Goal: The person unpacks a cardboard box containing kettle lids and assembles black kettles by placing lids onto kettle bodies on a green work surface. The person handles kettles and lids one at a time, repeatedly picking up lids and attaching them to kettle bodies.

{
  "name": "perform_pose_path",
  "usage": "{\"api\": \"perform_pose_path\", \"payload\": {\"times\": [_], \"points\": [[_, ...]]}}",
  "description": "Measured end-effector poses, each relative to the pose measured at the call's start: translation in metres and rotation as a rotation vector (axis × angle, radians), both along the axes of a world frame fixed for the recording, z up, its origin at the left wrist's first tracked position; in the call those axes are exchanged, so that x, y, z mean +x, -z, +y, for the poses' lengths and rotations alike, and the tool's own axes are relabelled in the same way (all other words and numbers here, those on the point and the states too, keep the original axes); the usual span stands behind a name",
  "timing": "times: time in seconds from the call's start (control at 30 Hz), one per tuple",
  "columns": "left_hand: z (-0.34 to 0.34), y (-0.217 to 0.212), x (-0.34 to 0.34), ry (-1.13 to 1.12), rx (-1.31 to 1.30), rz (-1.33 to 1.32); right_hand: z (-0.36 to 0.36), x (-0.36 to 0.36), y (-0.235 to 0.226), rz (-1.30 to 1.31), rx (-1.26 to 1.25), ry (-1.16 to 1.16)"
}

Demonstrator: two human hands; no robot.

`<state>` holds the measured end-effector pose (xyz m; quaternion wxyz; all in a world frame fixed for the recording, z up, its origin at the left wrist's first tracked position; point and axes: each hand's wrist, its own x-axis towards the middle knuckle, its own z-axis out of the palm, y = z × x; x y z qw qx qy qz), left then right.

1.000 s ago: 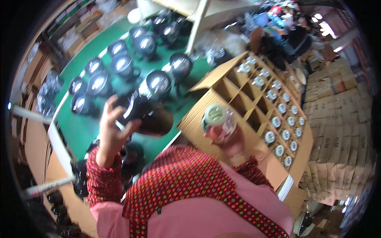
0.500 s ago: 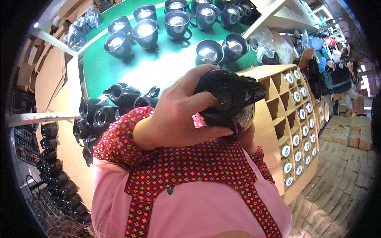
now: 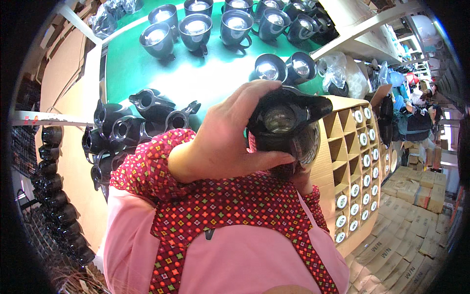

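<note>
A black plastic spouted holder (image 3: 274, 108) is gripped in my left hand (image 3: 215, 137), its thumb below and fingers over the top. Through the holder's round opening shows a shiny surface. A clear, rounded, shiny vessel (image 3: 309, 144) sticks out beside and beneath it. Right below that vessel is my right hand (image 3: 302, 180), closed against it; most of its fingers are hidden behind the holder. More black spouted holders (image 3: 152, 104) lie piled left of my left forearm. Dark cups with handles (image 3: 236, 28) stand on the green tabletop (image 3: 127, 73) ahead, shiny inside.
Close on my right stands a divided cardboard carton (image 3: 338, 169), some cells holding white round-topped pieces (image 3: 354, 189). Stacked black parts (image 3: 58, 196) run down the far left. Clear plastic bags (image 3: 335, 71) lie beyond the carton. Flat cardboard boxes (image 3: 404, 230) lie at the lower right.
The holder has tilted in my left hand, so its round opening faces the view more. Both hands still hold on. The whole view has shifted slightly.
</note>
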<state>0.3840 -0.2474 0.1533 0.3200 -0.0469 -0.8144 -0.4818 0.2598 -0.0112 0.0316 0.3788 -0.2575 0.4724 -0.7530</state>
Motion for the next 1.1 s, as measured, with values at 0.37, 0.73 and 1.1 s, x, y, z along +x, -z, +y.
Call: {"api": "perform_pose_path", "payload": {"times": [0.37, 0.73, 1.1], "points": [[-0.013, -0.002, 0.007, -0.009, -0.066, 0.052, -0.029, -0.026, -0.009, -0.249, -0.075, 0.118], [-0.06, 0.069, 0.017, 0.094, 1.329, 0.227, -0.09, -0.015, -0.108, 1.143, -0.106, 0.194], [-0.146, 0.034, 0.115, -0.088, 1.152, -0.061, -0.295, 0.022, -0.104, 1.644, -0.397, -0.081]]}}
